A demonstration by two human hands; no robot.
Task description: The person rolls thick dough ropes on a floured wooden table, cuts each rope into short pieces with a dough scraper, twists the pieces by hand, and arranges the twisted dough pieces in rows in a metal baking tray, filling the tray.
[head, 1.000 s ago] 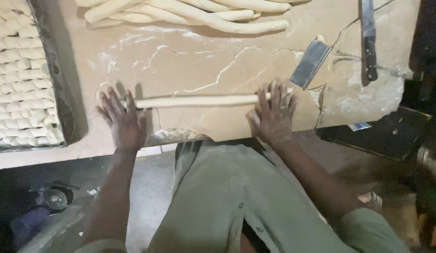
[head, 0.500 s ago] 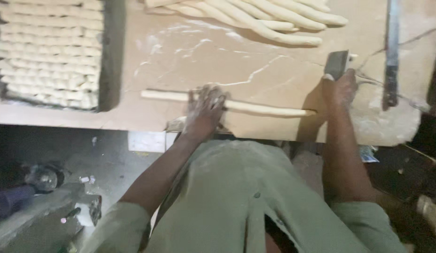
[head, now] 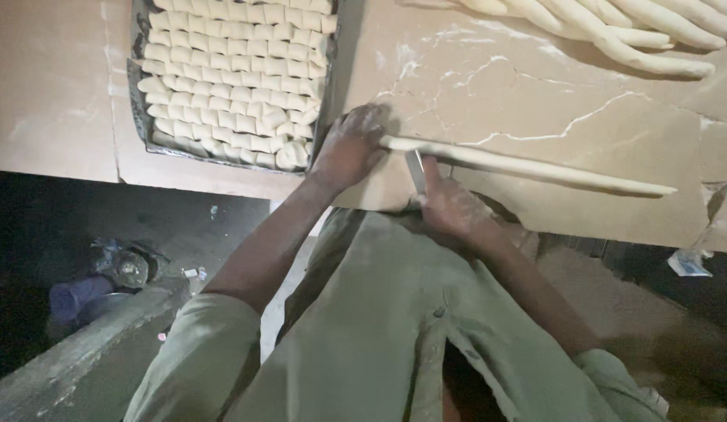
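A long thin rope of pale dough (head: 535,166) lies across the marble worktop (head: 488,86) near its front edge. My left hand (head: 349,148) rests on the rope's left end, fingers curled over it. My right hand (head: 449,205) grips a flat metal scraper blade (head: 416,170), held upright against the rope just right of my left hand. Both hands are dusted with flour.
A dark metal tray (head: 141,117) packed with several rows of small cut dough pieces sits at the left. Several thick dough ropes (head: 613,31) lie at the far right. The worktop's front edge runs just below my hands; bottles (head: 105,277) lie on the dark floor.
My right hand has picked up the scraper from the right and brought it to the rope's left end. My left hand slid left along the rope. The view shifted left.
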